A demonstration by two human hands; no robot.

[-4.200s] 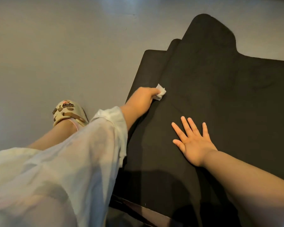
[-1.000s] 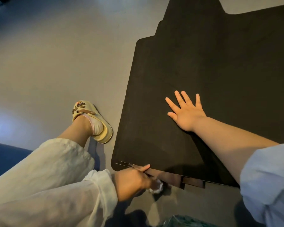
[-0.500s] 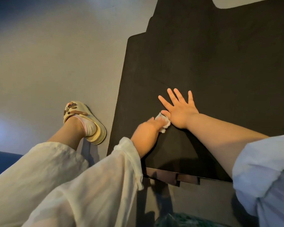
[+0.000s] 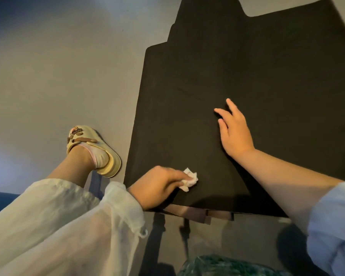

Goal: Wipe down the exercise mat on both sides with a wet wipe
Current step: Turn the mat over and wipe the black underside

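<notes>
Two hands are over the black mat (image 4: 237,80), which lies flat on the grey floor (image 4: 58,76). The left hand (image 4: 157,188) has its grip closed around a crumpled white wipe (image 4: 190,179), pressing it near the mat's front edge. The right hand (image 4: 234,132) rests on the mat with fingers relaxed.
</notes>
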